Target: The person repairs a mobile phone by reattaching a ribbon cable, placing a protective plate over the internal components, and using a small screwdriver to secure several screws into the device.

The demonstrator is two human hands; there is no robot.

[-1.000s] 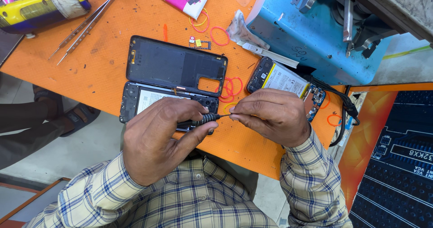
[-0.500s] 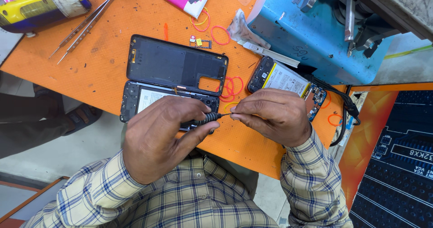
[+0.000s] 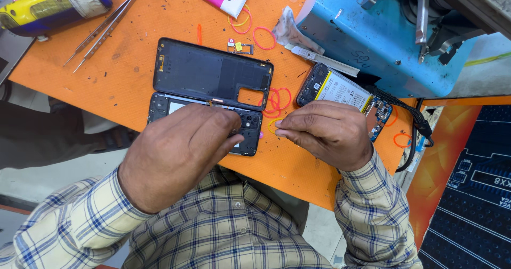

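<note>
My left hand (image 3: 181,152) is curled over an opened black phone body (image 3: 250,133) near the front edge of the orange table (image 3: 122,83), covering most of it. The screwdriver it held a moment ago is hidden under its fingers. My right hand (image 3: 326,133) rests just right of the phone with thumb and forefinger pinched together; nothing shows between them. The phone's black back cover (image 3: 213,72) lies inside-up directly behind the body. A second opened phone with its battery exposed (image 3: 340,90) lies behind my right hand.
Red and yellow rubber bands (image 3: 274,101) are scattered about. Tweezers (image 3: 101,29) and a yellow-blue hand tool (image 3: 48,8) lie at the far left. A blue machine (image 3: 383,40) stands at the back right, with a black cable (image 3: 415,125) and a dark mat (image 3: 474,194) to the right.
My left hand has moved forward over the phone body, and the screwdriver shaft seen between the hands is now out of sight. My right hand has stayed almost still.
</note>
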